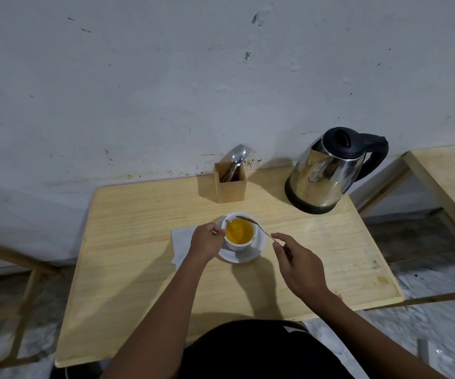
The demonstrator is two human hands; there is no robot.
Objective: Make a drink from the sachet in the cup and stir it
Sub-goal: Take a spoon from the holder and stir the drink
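A white cup (pixel 239 245) full of orange-yellow drink stands on a white saucer (pixel 258 248) in the middle of the wooden table (pixel 144 283). My left hand (pixel 207 242) grips the cup at its left side, where the handle is hidden. My right hand (pixel 299 262) pinches the handle of a thin spoon (pixel 251 221). The spoon's bowl hovers over the cup's far rim, out of the liquid. No sachet is visible.
A white napkin (pixel 181 242) lies left of the saucer. A wooden cutlery holder (pixel 229 184) with a spoon and fork stands at the back. A steel kettle (pixel 330 173) with a black lid sits back right. Another wooden table (pixel 450 176) is at the right.
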